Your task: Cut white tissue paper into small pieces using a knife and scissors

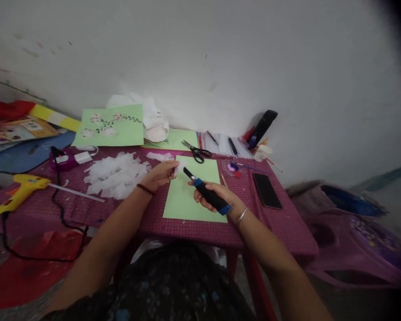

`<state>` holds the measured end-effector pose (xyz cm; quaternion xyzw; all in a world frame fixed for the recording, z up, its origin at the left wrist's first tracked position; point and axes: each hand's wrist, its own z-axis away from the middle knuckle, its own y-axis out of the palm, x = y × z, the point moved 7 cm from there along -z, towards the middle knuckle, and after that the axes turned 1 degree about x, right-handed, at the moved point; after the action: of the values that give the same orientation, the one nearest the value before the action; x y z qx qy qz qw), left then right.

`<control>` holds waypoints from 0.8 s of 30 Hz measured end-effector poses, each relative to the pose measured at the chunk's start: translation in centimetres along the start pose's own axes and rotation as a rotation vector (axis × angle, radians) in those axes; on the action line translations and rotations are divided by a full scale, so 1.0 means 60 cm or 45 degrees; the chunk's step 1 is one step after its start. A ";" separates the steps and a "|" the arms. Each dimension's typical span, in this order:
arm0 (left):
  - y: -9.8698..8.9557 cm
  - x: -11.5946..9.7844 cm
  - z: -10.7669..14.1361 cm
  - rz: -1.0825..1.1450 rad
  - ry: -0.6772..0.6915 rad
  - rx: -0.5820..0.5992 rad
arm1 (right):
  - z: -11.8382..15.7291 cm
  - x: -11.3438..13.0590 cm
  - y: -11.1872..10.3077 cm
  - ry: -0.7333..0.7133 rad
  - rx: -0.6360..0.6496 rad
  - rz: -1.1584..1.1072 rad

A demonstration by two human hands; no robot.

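Observation:
My left hand pinches a small piece of thin white paper over the upper left part of a light green sheet. My right hand is wrapped round a black and blue utility knife, its dark blade aimed up and left, close to the paper piece. I cannot tell whether the blade touches it. Beyond the sheet lie black-handled scissors. A heap of torn white paper rests left of my left hand.
A yellow glue gun with a black cord is at the left. Behind the paper heap leans a green card with flowers. A phone lies at the right of the table. A pink stool stands further right.

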<state>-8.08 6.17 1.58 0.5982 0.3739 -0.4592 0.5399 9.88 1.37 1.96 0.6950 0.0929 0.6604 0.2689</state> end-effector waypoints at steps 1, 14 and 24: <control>0.002 -0.002 0.002 -0.016 0.003 -0.007 | 0.000 0.000 -0.001 -0.002 -0.005 0.001; -0.008 -0.014 0.009 -0.215 0.015 -0.037 | 0.001 0.002 -0.003 -0.003 -0.039 0.015; -0.009 -0.015 0.008 -0.287 0.024 -0.027 | 0.001 0.000 -0.005 0.004 -0.074 0.015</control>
<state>-8.90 5.80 2.26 0.5509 0.4489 -0.5074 0.4874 9.98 1.58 1.82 0.6864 0.0700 0.6655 0.2847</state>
